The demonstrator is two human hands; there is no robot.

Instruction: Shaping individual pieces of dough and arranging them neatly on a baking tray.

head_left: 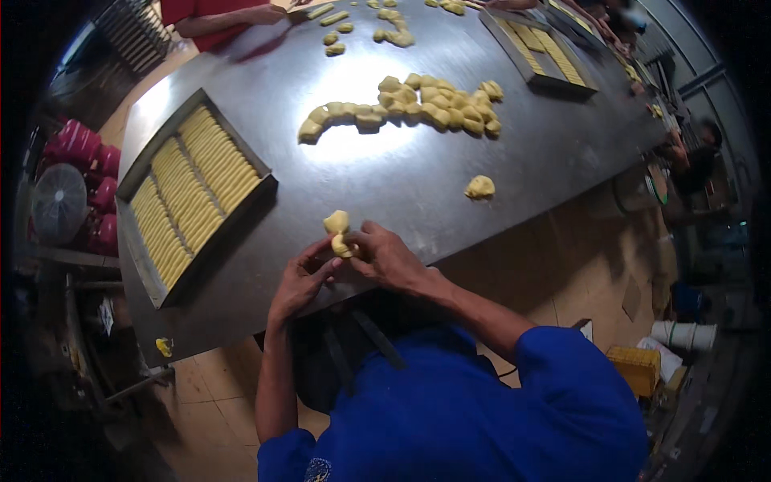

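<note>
Near the table's front edge, a small lump of pale yellow dough (341,246) is pinched between my two hands. The fingertips of my left hand (299,281) press on it from the left, thumb and forefinger close together. From the right, my right hand (392,255) grips the same lump with curled fingers. A second dough piece (336,221) sits just beyond, touching or very close to the held one; I cannot tell if they are joined. Farther off lies a long pile of cut dough pieces (438,100), and a single rounded piece (480,187) rests to the right.
A metal tray (269,183) of thin dough sticks in three rows stands at the left of the steel table (321,177). Another filled tray (554,80) is at the far right. Across the table a person in red (217,20) works near more dough. A yellow scrap (164,347) lies at the near left corner.
</note>
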